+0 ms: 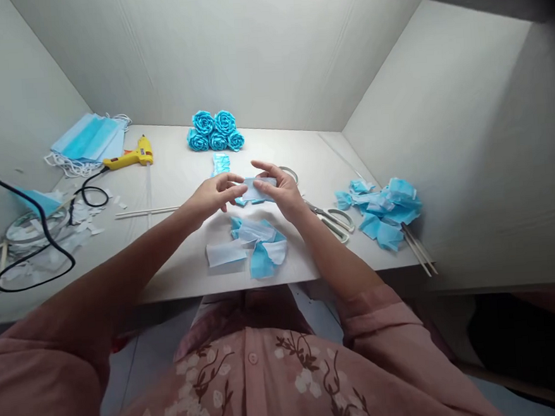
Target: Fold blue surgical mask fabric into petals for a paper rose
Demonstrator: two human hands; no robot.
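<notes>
On the left, the left hand point(224, 193) is reaching over the tabletop point(170, 171), its fingers loosely bent; I cannot tell whether its thumb tip is gripping or only meeting the pale strip point(253, 189). Just to that hand's right, the strip is spanning the gap between the hands above the table, its long axis running roughly sideways. The nearer right hand point(276, 184) is pinching the strip's right part, thumb on top, its index finger standing away.

Right hand point(282, 187) pinching pale strip point(252, 189), left hand point(214, 195) alongside, blue roses point(216, 130)
</notes>
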